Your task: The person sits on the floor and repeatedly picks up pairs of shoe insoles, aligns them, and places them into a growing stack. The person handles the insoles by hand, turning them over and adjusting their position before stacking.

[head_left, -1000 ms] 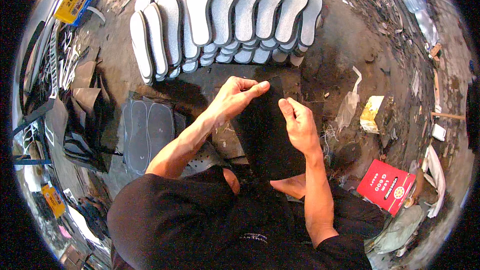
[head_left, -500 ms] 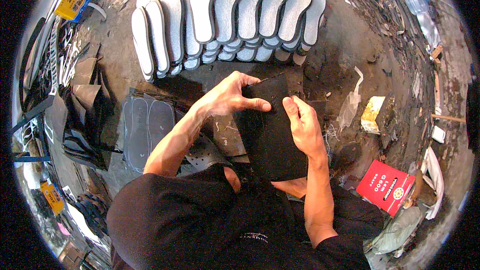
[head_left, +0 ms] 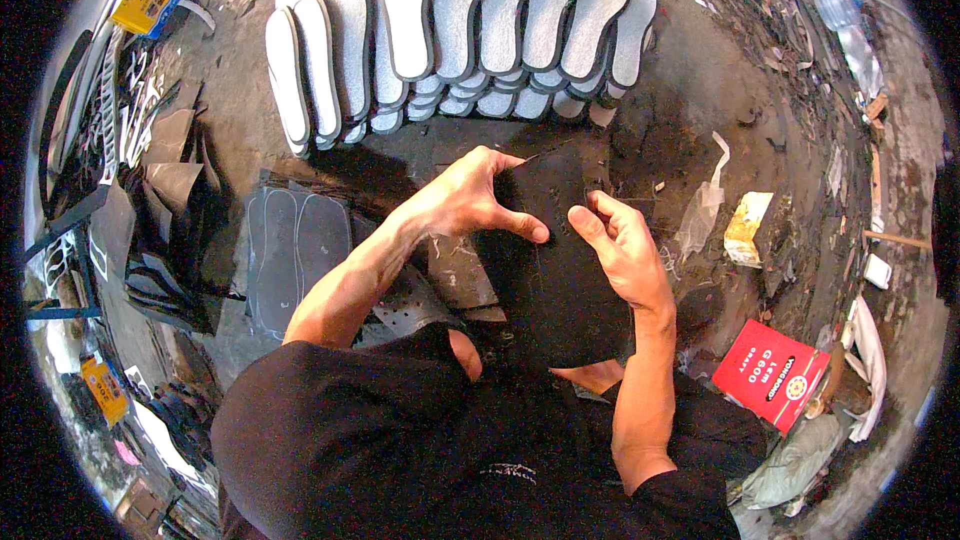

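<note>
Floor [head_left: 700,105], insoles [head_left: 455,15] at twelve o'clock: we're likely positioning black sheet [head_left: 555,290], left hand [head_left: 462,197] gripping wide, right hand [head_left: 630,255] pinching; next wants steadiness.

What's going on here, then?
A person is holding a black sheet, with the left hand at its left edge and the right hand at its right. Beyond it are packed rows of pale, dark-edged sole-shaped pieces. A grey sheet with sole outlines lies to the left, a red box to the right.
</note>
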Motion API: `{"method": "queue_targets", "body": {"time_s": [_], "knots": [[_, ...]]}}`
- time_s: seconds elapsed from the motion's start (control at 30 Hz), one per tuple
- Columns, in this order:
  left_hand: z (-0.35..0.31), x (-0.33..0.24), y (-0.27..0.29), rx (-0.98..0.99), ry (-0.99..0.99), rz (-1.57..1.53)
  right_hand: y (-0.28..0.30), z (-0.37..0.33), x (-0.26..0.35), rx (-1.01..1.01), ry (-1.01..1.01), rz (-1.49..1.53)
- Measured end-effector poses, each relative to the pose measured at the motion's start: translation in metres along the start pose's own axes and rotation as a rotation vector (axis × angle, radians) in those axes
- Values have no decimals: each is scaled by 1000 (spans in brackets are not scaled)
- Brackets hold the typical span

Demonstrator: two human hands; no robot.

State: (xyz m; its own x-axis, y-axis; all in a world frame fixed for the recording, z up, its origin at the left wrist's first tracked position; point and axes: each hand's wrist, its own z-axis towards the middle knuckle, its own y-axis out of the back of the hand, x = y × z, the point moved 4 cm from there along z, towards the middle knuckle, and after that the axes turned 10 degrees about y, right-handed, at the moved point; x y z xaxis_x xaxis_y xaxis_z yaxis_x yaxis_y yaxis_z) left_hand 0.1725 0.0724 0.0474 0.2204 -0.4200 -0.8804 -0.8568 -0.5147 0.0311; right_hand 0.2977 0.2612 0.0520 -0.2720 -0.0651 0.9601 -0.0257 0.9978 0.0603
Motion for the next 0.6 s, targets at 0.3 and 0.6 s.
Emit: {"method": "queue_targets", "body": {"time_s": [0.3,0.6], "knots": [[12,30,-11,122,85,-242,3,2,2,68,-10,91],[5,57,0,-289,75,-791,35,-16,-6,-463,125,883]]}}
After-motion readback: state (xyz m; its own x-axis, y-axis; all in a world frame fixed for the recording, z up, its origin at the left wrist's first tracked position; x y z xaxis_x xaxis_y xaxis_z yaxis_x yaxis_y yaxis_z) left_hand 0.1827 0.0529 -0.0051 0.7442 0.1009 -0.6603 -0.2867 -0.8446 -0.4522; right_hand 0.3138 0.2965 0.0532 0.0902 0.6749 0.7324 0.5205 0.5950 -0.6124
